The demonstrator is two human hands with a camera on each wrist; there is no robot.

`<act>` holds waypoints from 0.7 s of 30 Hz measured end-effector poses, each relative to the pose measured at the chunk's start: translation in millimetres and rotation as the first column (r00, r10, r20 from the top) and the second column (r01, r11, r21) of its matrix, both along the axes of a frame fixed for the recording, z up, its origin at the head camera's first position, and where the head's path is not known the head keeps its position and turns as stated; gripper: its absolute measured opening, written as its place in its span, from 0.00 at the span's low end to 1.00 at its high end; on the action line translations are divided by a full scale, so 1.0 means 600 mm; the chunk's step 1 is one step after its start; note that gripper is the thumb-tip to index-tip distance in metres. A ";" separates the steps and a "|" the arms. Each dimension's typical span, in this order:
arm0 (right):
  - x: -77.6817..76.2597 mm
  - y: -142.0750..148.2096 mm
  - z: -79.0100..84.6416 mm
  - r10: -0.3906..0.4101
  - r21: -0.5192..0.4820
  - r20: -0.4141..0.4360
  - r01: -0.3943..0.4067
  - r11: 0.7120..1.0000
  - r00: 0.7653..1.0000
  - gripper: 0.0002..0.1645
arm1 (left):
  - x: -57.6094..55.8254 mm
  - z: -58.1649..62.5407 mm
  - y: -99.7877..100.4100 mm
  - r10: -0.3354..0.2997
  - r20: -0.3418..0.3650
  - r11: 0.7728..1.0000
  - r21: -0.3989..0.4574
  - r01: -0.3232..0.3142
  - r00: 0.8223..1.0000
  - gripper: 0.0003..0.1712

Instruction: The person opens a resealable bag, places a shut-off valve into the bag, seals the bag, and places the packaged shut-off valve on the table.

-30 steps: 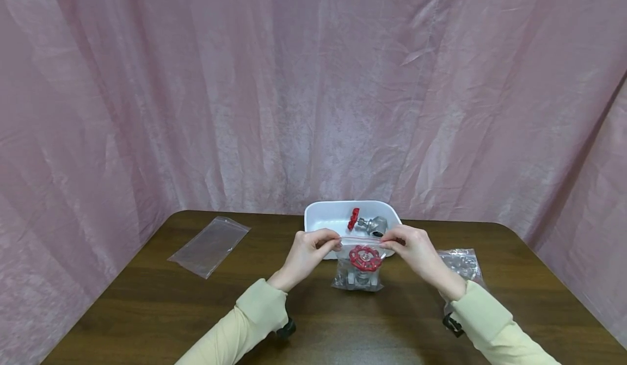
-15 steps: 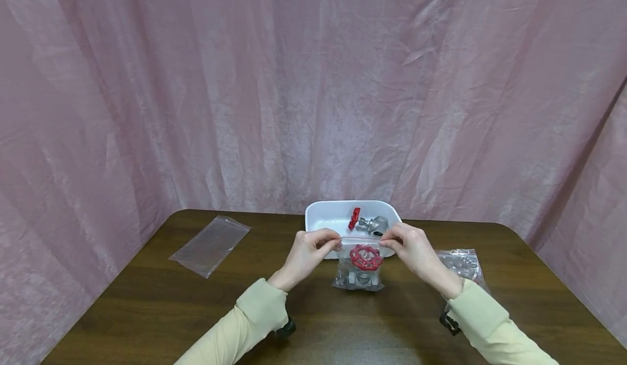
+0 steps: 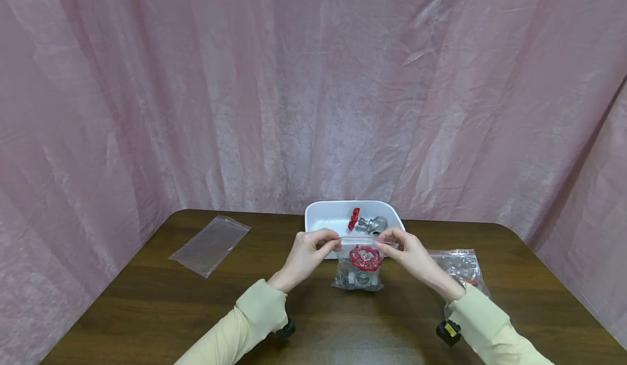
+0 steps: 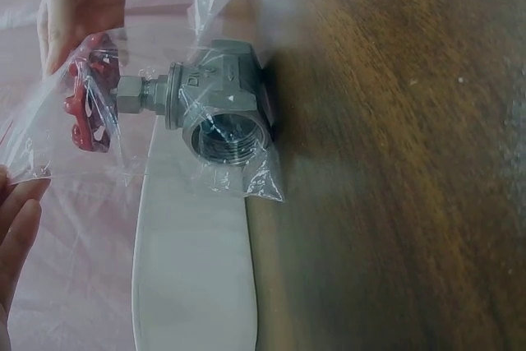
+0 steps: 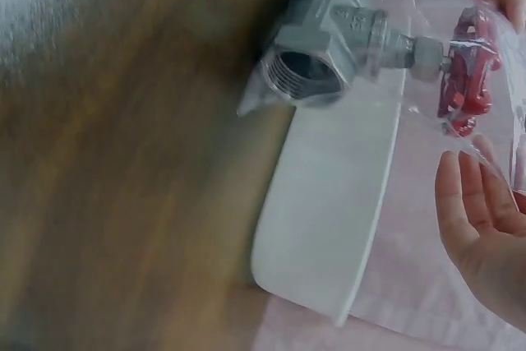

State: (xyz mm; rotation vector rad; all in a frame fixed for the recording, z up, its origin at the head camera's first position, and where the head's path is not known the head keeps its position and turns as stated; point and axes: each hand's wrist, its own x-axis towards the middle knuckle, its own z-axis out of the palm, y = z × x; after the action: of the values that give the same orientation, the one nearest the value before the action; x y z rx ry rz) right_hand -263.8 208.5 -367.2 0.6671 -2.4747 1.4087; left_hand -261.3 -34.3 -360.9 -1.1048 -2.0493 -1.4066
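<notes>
A clear zip bag (image 3: 343, 277) with a red seal line stands upright at the table's middle. Inside it is a metal gate valve (image 4: 222, 88) with a red handwheel (image 3: 364, 258) uppermost and a threaded port showing in both wrist views. My left hand (image 3: 306, 252) pinches the left end of the bag's seal between thumb and fingers. With thumb and forefinger, my right hand (image 3: 410, 253) pinches the same seal toward its right end, a short piece sticking out past the fingers. The valve body (image 5: 316, 47) sits at the bag's bottom, low at the table.
Behind the bag stands a white tray (image 3: 318, 212) holding another valve (image 3: 376, 225) with a red handwheel. A flat clear bag (image 3: 210, 246) lies at the left. By the right forearm lies another zip bag (image 3: 460, 261), something red inside. A pink curtain (image 3: 313, 93) hangs behind the table (image 3: 147, 299).
My right hand has shifted slightly left along the seal, and its wrist has turned a little. The left hand, the bag and the valve stay in place.
</notes>
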 end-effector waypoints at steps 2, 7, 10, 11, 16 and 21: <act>-0.001 0.000 -0.004 0.036 -0.054 0.022 -0.034 0.998 0.999 0.09 | 0.001 0.001 0.000 0.002 -0.001 1.000 -0.005 -0.002 1.000 0.04; -0.003 0.001 -0.015 0.065 -0.165 0.116 -0.046 0.985 0.991 0.15 | -0.009 -0.007 -0.001 0.003 0.001 1.000 -0.016 -0.003 1.000 0.04; -0.004 0.000 -0.022 0.091 -0.240 0.197 -0.042 0.970 0.976 0.19 | -0.025 -0.025 -0.002 0.001 -0.001 1.000 -0.017 -0.001 1.000 0.04; -0.005 -0.001 -0.025 0.104 -0.270 0.222 -0.041 0.962 0.969 0.20 | -0.030 -0.030 -0.002 -0.001 -0.002 1.000 -0.017 0.001 1.000 0.04; -0.007 -0.005 -0.033 0.120 -0.327 0.291 -0.019 0.945 0.949 0.22 | -0.043 -0.045 -0.004 -0.003 -0.015 1.000 -0.025 0.002 1.000 0.05; -0.006 -0.010 -0.036 0.093 -0.300 0.327 0.010 0.954 0.941 0.24 | -0.044 -0.045 -0.006 0.003 -0.038 0.999 -0.035 -0.004 0.999 0.04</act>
State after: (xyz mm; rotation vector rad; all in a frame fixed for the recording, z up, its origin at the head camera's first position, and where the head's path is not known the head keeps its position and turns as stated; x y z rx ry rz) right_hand -267.4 202.5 -388.5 0.4456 -2.4123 2.0095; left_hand -287.8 -37.8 -387.7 -1.1331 -2.0560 -1.3425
